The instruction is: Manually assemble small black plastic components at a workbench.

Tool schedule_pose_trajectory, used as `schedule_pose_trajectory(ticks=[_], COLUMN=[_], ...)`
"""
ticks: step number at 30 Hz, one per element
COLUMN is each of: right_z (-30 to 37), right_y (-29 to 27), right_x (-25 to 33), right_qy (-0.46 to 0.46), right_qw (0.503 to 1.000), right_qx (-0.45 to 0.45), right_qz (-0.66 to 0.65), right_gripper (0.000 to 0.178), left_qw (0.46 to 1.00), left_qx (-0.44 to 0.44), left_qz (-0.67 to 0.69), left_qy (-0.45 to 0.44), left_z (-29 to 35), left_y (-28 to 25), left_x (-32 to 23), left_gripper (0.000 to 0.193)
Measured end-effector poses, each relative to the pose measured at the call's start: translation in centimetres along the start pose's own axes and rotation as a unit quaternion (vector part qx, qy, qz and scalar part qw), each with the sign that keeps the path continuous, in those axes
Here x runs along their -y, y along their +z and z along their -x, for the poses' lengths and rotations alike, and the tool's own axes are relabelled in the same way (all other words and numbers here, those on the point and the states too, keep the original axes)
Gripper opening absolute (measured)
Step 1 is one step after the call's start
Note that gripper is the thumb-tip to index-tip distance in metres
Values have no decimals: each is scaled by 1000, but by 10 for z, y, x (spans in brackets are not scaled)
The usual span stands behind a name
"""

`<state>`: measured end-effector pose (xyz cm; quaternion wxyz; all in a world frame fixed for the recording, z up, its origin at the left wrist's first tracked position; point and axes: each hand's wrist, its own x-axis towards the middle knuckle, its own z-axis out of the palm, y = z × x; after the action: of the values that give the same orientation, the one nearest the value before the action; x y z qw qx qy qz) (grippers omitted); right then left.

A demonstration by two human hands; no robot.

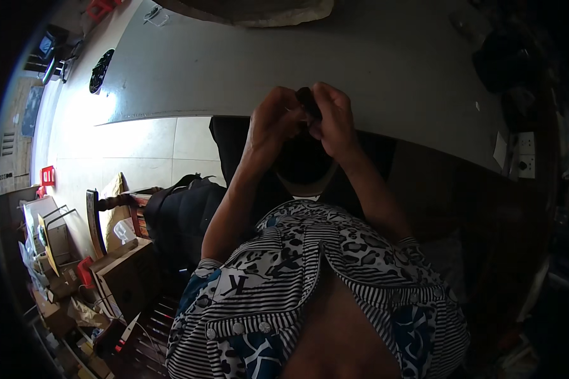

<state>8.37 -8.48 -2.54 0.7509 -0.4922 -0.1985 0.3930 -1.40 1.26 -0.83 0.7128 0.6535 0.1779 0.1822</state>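
Both my hands are raised close together in front of me, over the near edge of the grey table (385, 82). Between them is a small dark piece (308, 101), too dim for me to tell its kind. My left hand (276, 123) is closed, its thumb and fingers pinching the lower left side of the piece. My right hand (335, 120) is closed too, with bent fingers against the piece's right side. The fingertips nearly meet, and the piece is partly hidden by them. Black cloth (231, 136) lies below my hands, over my lap.
A pale rounded object (253, 19) rests at the table's far edge. A dark oval item (101, 71) lies at the table's left end. A wooden chair (95, 221), a black bag (186, 208) and cardboard boxes (123, 278) stand at my left. A wall socket (526, 155) is at the right.
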Motion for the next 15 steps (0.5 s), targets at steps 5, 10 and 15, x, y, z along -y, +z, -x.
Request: schedule_pose_trajectory(ticks=[5, 10, 15], right_z=[-5, 9, 10], right_y=[0, 15, 12], right_x=[-22, -27, -11], right_qy=[-62, -151, -249], right_qw=[967, 934, 933], right_qx=[-108, -103, -68], right_qz=[221, 306, 251], right_gripper=[31, 28, 12], left_qw=[998, 976, 976], left_qx=[-9, -1, 51], left_qz=[48, 200, 187], left_qy=[28, -92, -101], left_z=[8, 6, 1], left_y=[9, -9, -18], left_x=[7, 28, 22], left_gripper=[20, 13, 5])
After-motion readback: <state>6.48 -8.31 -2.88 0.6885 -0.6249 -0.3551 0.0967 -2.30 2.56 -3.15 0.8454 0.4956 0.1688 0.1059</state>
